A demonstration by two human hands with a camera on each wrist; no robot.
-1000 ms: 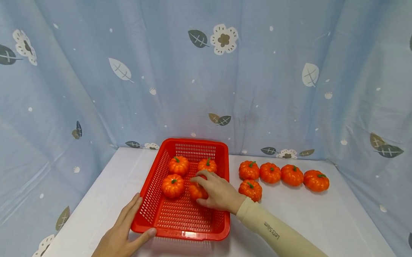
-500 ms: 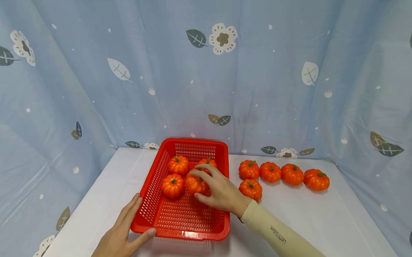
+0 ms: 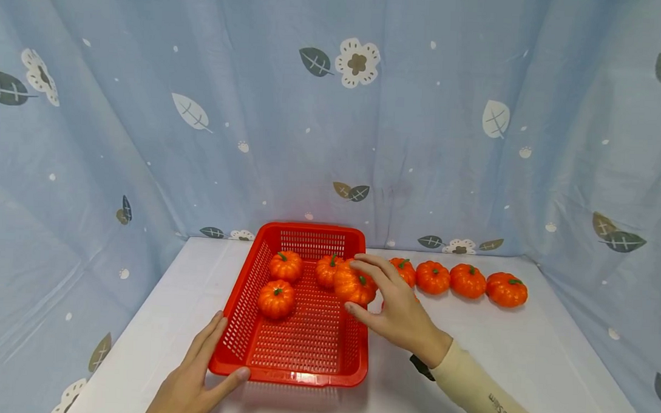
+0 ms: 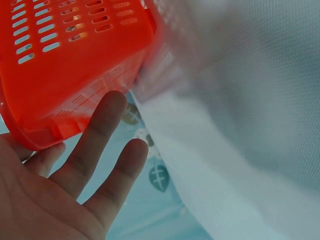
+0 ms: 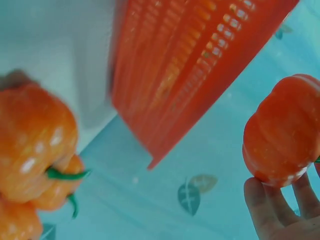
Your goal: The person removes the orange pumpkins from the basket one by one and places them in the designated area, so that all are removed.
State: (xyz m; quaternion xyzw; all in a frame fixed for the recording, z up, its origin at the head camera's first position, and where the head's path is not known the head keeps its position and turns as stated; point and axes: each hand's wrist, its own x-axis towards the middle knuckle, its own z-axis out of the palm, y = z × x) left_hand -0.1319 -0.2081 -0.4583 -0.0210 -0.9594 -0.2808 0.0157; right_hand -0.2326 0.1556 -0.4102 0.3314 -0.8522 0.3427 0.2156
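My right hand (image 3: 400,303) grips a small orange pumpkin (image 3: 354,284) between thumb and fingers, raised over the right rim of a red plastic basket (image 3: 302,377). In the right wrist view that same pumpkin (image 5: 285,130) sits against the fingertips, its green stem partly cut off by the frame edge. Inside the basket lie three more pumpkins: one at back left (image 3: 286,266), one in front of it (image 3: 276,299), and one at back right (image 3: 326,271). My left hand (image 3: 196,372) rests at the basket's front left corner, fingers extended along the outside and thumb at the front rim.
On the white table (image 3: 494,358), right of the basket, a row of pumpkins (image 3: 467,281) runs along the back. Another pumpkin nearer the front is mostly hidden behind my right hand. A blue patterned curtain (image 3: 431,143) hangs behind and at the sides.
My right hand has lifted the front right pumpkin from the basket floor and carried it up and right to the rim. The left hand and basket stay in place.
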